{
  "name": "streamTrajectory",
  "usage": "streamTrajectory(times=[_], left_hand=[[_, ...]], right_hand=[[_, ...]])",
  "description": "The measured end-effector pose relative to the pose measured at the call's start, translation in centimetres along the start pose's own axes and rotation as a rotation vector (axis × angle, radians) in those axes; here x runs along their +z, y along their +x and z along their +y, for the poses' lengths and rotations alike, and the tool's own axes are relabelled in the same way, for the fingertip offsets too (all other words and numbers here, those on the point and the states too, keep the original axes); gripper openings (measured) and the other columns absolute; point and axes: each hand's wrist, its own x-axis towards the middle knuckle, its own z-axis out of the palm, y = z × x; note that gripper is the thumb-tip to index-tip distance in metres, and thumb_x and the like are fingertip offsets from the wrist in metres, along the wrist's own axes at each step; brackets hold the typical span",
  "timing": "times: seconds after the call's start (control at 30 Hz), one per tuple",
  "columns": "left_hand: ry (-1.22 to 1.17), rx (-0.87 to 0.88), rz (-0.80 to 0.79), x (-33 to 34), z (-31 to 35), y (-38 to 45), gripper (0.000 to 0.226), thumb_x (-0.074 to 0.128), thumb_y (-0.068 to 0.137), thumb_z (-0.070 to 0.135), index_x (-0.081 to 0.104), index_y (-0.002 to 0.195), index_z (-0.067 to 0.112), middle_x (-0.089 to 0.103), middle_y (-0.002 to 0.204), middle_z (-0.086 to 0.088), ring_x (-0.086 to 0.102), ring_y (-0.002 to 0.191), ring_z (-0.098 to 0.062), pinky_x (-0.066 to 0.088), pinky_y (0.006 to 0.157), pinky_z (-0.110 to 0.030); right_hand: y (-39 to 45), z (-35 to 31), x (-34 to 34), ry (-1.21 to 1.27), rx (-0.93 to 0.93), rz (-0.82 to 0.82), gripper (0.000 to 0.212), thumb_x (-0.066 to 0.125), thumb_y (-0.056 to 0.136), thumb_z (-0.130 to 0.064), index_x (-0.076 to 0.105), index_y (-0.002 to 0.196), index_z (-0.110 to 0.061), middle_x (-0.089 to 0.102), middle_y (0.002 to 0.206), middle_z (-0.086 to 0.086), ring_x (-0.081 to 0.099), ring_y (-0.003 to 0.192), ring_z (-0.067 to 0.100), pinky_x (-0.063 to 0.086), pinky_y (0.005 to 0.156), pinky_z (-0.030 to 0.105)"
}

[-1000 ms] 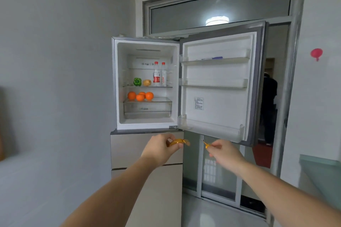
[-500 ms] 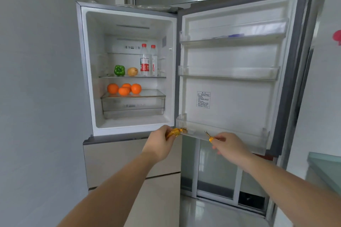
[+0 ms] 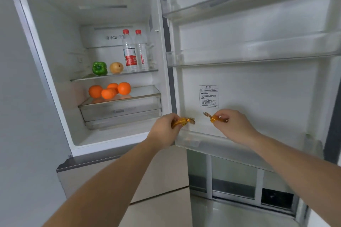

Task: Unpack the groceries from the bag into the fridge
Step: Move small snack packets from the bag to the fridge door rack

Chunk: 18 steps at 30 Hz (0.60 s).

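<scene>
Both arms reach forward and up toward the open white fridge door (image 3: 258, 86). The left hand (image 3: 164, 131) pinches a small gold-wrapped candy (image 3: 181, 121) in curled fingers; the right hand (image 3: 234, 127) pinches a second gold-wrapped candy (image 3: 215, 119). Both candies sit just above the clear bottom door bin (image 3: 221, 148). Their twisted wrapper ends stick out, while the fingers partly cover the candy bodies.

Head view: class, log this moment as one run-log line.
left hand: holds gold-wrapped candy | right hand: holds second candy | place: above bottom door bin | fridge door: open
</scene>
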Motion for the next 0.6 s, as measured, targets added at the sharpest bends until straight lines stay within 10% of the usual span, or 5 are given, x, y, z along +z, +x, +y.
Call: streamTrajectory(times=[0.6], left_hand=[[-0.156, 0.247, -0.423, 9.3, -0.3, 12.0, 0.032, 0.073, 0.079, 0.046, 0.066, 0.103, 0.026, 0.056, 0.081, 0.013, 0.054, 0.077, -0.009, 0.043, 0.069, -0.027]], right_hand=[[5.3, 5.6, 1.2, -0.275, 0.327, 0.137, 0.007, 0.065, 0.085, -0.022, 0.066, 0.091, -0.018, 0.066, 0.084, 0.005, 0.053, 0.062, 0.011, 0.044, 0.058, 0.022]])
